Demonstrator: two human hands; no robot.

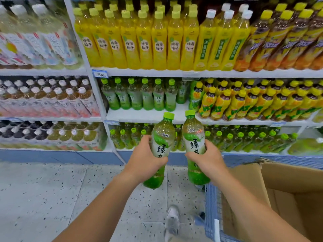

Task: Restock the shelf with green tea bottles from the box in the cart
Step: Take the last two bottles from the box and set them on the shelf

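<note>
head: drinks shelf ahead
left hand: grips bottle, label "绿"
right hand: grips second bottle
price tag: "3.00"

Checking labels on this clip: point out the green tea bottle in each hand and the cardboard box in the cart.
Left-hand green tea bottle [164, 135], head view, upper label.
Right-hand green tea bottle [192, 136], head view, upper label.
Cardboard box [288, 175], head view, far inner wall.

Left forearm: bare down to the lower frame edge.
Right forearm: bare likewise.
Left grip: bare hand.
Right grip: bare hand.
Shoe: grey-and-white trainer, pale toe, details blurred.
Leg cloth: beige strip at bottom edge; garment unclear.
</note>
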